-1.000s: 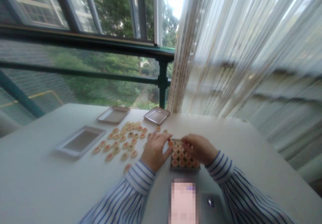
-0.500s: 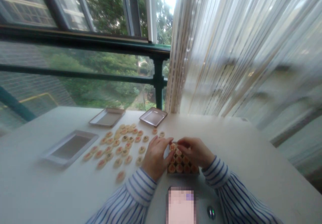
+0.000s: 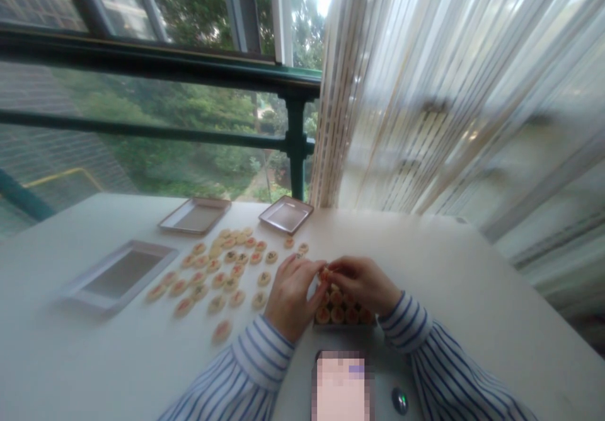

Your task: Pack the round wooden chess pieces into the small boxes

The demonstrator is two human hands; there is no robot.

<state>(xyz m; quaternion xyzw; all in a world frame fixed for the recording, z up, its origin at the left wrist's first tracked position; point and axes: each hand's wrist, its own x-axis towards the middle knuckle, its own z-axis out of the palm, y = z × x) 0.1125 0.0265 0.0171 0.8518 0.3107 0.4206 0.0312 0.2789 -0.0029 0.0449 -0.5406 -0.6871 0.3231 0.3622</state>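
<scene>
One disc (image 3: pixel 325 276), pinched in fingers of right hand (image 3: pixel 363 284); left hand (image 3: pixel 292 294) alongside, fingers half-curled, hold unclear; keep level above box (image 3: pixel 345 327).

Wht table (image 3: pixel 449 282), grn railing (image 3: pixel 295 125), prob. string curtain (image 3: pixel 425 62)

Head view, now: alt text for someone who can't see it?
A person's left hand and right hand meet at one round piece at the far side of a box of similar pieces. Loose pieces with red or dark markings lie to the left on a white table, near three shallow trays.
</scene>
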